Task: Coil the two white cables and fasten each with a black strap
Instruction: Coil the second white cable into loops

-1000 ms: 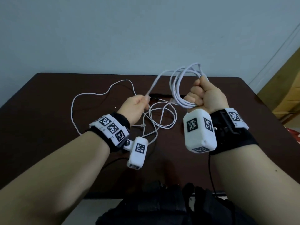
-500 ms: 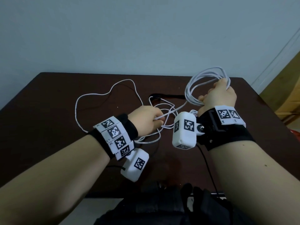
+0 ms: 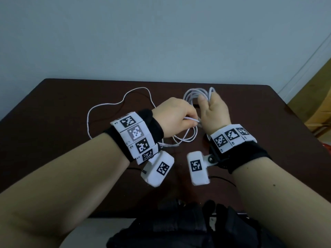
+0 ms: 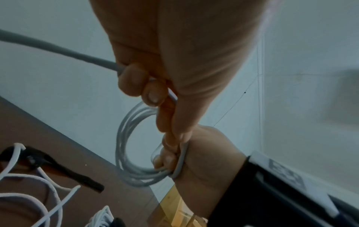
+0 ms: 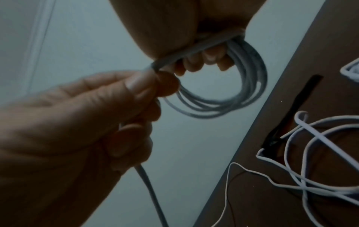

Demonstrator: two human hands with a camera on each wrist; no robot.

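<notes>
My right hand (image 3: 206, 100) grips a coil of white cable (image 3: 192, 93) with several loops, held just above the dark table. The same coil (image 5: 242, 92) hangs from its curled fingers (image 5: 205, 56) in the right wrist view. My left hand (image 3: 193, 120) is close beside it and pinches the free run of this cable (image 4: 58, 50) between thumb and fingertips (image 4: 151, 93). A second, thinner white cable (image 3: 105, 106) lies loose on the table to the left. One black strap (image 4: 58, 167) lies flat among the loose loops (image 5: 310, 153).
The dark brown table (image 3: 53, 126) ends at a pale wall behind. Wooden furniture (image 3: 320, 104) stands past the right edge. Dark fabric (image 3: 179, 228) sits at the near edge below my forearms. Loose cable loops (image 3: 186, 138) lie under my hands.
My right hand has lowered and swung left with the coil, turning knuckles up. My left hand slid along the cable to meet it, so both hands now nearly touch.
</notes>
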